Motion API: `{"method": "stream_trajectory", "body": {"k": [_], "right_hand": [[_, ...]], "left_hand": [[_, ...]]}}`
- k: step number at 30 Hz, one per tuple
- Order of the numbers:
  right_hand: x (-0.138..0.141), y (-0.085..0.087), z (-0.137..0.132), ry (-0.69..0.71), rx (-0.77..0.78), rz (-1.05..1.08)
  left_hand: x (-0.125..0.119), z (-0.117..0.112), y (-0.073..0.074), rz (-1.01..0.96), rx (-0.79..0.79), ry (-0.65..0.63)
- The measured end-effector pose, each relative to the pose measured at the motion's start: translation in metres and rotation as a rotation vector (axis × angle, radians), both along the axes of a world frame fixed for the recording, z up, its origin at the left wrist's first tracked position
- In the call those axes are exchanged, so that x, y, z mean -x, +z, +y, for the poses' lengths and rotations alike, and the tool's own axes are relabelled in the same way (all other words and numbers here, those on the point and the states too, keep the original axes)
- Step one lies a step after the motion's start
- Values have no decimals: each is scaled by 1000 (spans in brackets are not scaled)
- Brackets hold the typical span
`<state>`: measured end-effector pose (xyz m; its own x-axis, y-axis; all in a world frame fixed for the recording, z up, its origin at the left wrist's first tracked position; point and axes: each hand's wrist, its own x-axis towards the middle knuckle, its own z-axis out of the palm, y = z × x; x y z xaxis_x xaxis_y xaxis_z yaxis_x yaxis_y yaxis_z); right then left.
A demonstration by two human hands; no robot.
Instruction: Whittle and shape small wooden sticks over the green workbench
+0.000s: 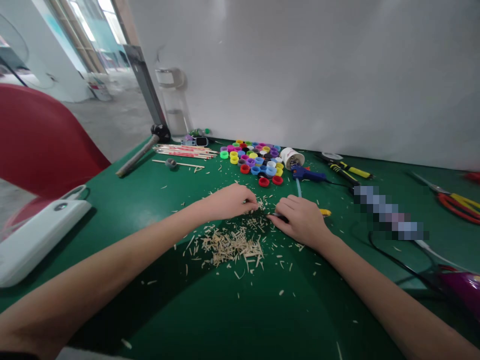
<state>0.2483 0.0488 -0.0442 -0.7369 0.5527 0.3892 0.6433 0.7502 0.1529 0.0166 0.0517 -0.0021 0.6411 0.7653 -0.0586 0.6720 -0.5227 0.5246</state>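
My left hand (230, 201) rests on the green table (232, 310) with its fingers curled in a pinch over small wood bits; what they grip is too small to name. My right hand (300, 220) lies beside it, fingers closed round a thin dark tool with a yellow end (325, 212) poking out to the right. A pile of pale wood shavings and splinters (232, 245) lies just in front of both hands, scattered between them too.
Behind the hands lie several coloured plastic rings (255, 157), a white cup (291, 157), a blue glue gun (307, 175), yellow-handled tools (350, 171), red-handled scissors (455, 202), thin sticks (185, 151), a hammer (144, 147), a water bottle (176, 107). A white device (33, 235) at left, black cable (397, 262) right.
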Motion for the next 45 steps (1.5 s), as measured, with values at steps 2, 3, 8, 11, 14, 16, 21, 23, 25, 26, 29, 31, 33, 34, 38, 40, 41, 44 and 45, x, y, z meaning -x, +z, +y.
{"method": "stream_trajectory", "body": {"k": [2,3,8,11,14,16,21,23,25,26,29,31,33,34,38,40,41,44,45], "right_hand": [[0,1,0,-6,5,-9],[1,1,0,-5,3,-7],[1,1,-1,4,-8,19],[1,0,0,-6,3,7],[0,0,0,0,-3,14],[0,0,0,2,-12,19],[0,1,0,0,8,0],[0,1,0,3,3,7],[0,1,0,1,-3,12],[0,1,0,-4,-4,11],[1,1,0,-16,14,-14],[1,1,0,-13,21,-18],[1,0,0,-9,13,-6],[0,0,0,-10,9,0],[0,0,0,-12,14,-4],[0,0,0,-6,8,0],[1,1,0,-4,6,1],[1,2,-1,-4,11,-6],[1,2,-1,-3,9,-6]], "left_hand": [[0,0,1,4,-6,1],[0,0,1,7,-6,3],[0,0,2,2,2,21],[0,0,1,0,-10,16],[1,1,0,2,-5,20],[1,2,-1,5,-9,22],[2,2,-1,-10,-27,14],[2,2,-1,-17,-14,17],[1,2,-1,-17,-7,15],[1,2,0,-13,-9,11],[0,1,0,-3,-14,-2],[0,1,0,-3,-5,-1],[1,1,0,-7,-6,5],[1,1,0,-6,-9,8],[1,1,0,-11,-10,5],[1,0,0,-20,-13,2],[1,0,1,-19,-16,1],[1,1,1,-8,-16,1],[1,1,0,-9,-14,0]]}}
